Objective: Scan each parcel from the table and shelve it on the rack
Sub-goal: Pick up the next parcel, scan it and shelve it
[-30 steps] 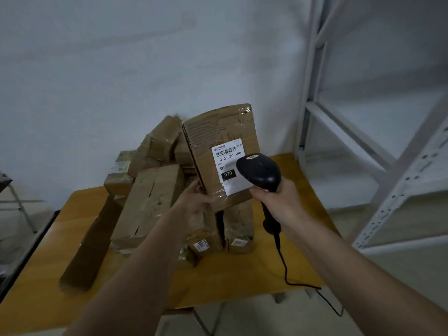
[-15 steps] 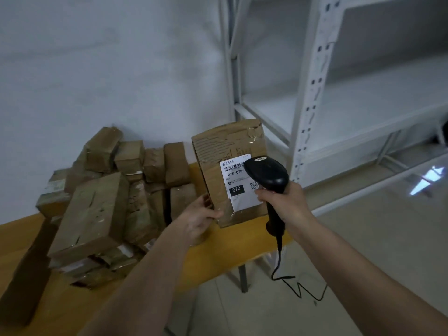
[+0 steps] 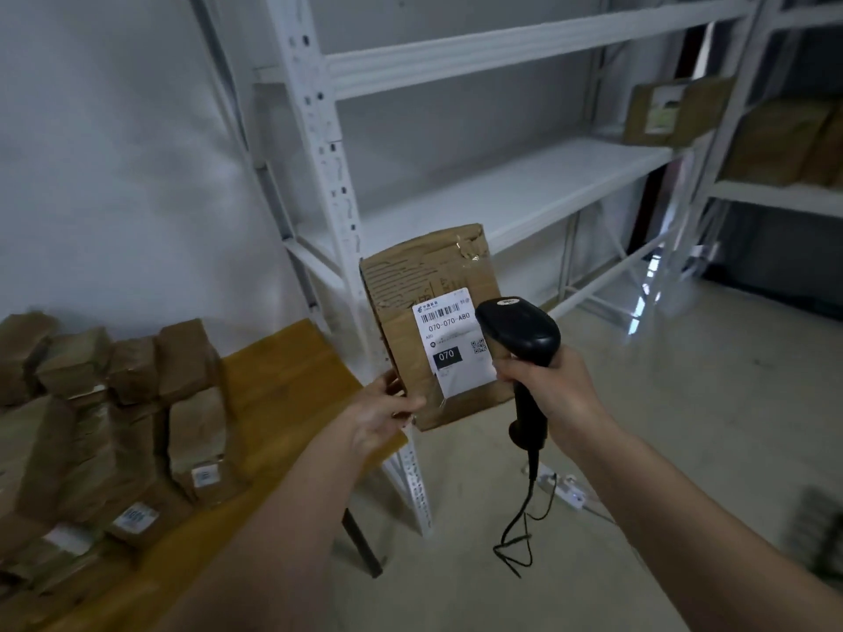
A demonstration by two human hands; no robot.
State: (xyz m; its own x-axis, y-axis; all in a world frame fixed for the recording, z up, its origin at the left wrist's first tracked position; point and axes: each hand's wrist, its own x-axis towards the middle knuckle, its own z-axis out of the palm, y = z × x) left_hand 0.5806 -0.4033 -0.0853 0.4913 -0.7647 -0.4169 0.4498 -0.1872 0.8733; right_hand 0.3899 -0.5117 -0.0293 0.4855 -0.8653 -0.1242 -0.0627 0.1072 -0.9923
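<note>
Head view: our left hand (image 3: 381, 419) grips the brown taped cardboard parcel (image 3: 429, 285), our right hand (image 3: 554, 387) the black handheld scanner (image 3: 520, 333) at its label; shelving on the white metal rack (image 3: 524, 189) behind the parcel comes next.

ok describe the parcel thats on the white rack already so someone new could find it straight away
Start at the white rack right of the wooden table and follow its middle shelf to the far right end. There a single brown parcel with a pale label stands. Unlike the parcel in the left hand or the heap on the table, it is alone on that shelf.
</note>
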